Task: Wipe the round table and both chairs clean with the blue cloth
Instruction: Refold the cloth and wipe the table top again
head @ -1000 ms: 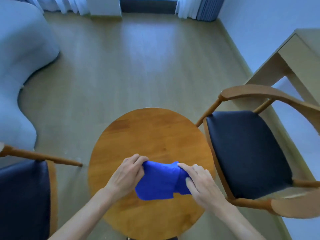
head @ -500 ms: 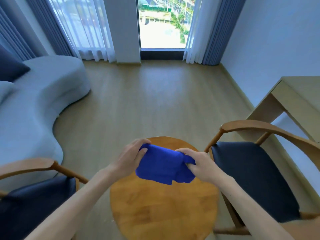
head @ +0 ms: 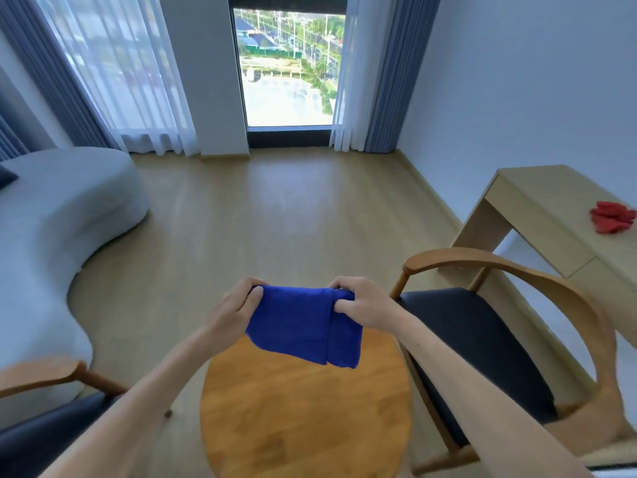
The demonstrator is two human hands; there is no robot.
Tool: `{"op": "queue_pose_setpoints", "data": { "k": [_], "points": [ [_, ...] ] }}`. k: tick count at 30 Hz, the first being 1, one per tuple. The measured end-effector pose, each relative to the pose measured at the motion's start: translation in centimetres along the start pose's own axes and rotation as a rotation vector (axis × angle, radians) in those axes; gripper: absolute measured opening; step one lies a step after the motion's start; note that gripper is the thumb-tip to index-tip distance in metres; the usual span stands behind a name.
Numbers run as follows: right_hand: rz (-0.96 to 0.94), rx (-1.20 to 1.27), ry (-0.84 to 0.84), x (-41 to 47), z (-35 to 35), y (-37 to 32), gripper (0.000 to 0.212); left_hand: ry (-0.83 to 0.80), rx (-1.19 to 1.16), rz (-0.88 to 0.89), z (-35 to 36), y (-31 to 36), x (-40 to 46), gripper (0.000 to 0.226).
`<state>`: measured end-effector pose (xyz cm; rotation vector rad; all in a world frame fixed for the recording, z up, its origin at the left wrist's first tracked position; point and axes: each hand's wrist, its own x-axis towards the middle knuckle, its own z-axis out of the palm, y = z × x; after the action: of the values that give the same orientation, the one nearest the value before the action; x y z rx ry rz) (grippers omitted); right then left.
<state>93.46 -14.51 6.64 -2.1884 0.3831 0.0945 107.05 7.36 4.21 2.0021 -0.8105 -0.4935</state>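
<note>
The blue cloth hangs folded in the air above the far edge of the round wooden table. My left hand grips its upper left corner and my right hand grips its upper right corner. A wooden chair with a dark seat stands to the right of the table. A second chair of the same kind shows at the lower left, partly cut off by the frame.
A pale grey curved sofa fills the left side. A light wooden desk stands against the right wall with a red cloth on it. Wood floor stretches to the window and curtains.
Both hands have lifted the cloth off the tabletop and stretched it out between them. My view has tilted up from the table toward the window.
</note>
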Motion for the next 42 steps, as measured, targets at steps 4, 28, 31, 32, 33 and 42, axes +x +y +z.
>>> {"op": "queue_pose_setpoints", "data": {
  "k": [4, 28, 31, 32, 33, 42],
  "points": [
    [0.04, 0.05, -0.024, -0.9, 0.2, 0.1, 0.017, -0.07, 0.001, -0.015, 0.0, 0.2, -0.5, 0.015],
    [-0.18, -0.187, -0.023, -4.0, -0.1, 5.3, 0.017, -0.031, -0.139, -0.114, 4.0, 2.5, -6.2, 0.012],
    [-0.208, -0.341, -0.016, -4.6, 1.2, 6.1, 0.017, 0.016, -0.054, -0.144, 5.3, 0.9, -7.6, 0.01],
    [-0.22, -0.375, -0.018, -4.8, 1.6, 6.3, 0.017, 0.013, -0.016, -0.154, 5.7, 0.3, -8.1, 0.01],
    [-0.223, -0.388, -0.027, -5.1, 2.1, 6.6, 0.017, 0.009, 0.018, -0.174, 6.1, -0.3, -8.5, 0.012],
    [0.011, -0.328, -0.267, -6.4, 7.8, 12.0, 0.016, -0.124, 0.003, -0.348, 10.5, -6.6, -11.2, 0.018]
  ]
}}
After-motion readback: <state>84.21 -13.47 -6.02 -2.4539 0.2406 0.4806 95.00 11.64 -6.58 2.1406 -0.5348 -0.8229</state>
